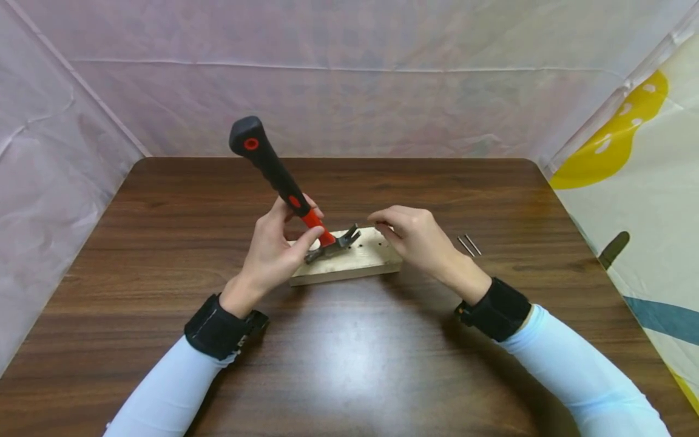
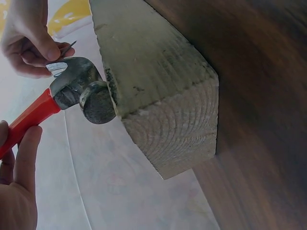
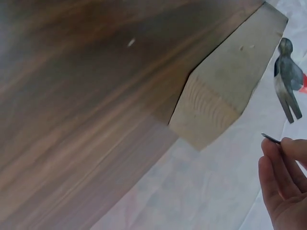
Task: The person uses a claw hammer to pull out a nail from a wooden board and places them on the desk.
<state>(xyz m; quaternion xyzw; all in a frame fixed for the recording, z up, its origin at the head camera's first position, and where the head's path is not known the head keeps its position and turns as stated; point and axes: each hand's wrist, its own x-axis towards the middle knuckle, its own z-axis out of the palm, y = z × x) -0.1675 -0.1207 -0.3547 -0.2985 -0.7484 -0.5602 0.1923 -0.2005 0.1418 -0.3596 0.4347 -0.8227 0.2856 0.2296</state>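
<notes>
My left hand (image 1: pixel 273 246) grips a claw hammer (image 1: pixel 278 176) low on its red neck, between thumb and fingers. The black handle leans up and to the left, and the head is down at the top of a pale wooden block (image 1: pixel 349 266). Small dark holes mark the block's top. Over the block's right end, my right hand (image 1: pixel 423 240) pinches a thin nail (image 3: pixel 270 138) between thumb and fingertips. In the left wrist view the nail (image 2: pixel 69 48) sticks out close to the hammer's claw (image 2: pixel 58 68).
Two loose nails (image 1: pixel 469 244) lie on the brown wooden table (image 1: pixel 164 255), right of the block. Pale sheeting (image 1: pixel 349 109) hangs behind the table's far edge. A patterned cloth (image 1: pixel 644 243) borders the right side.
</notes>
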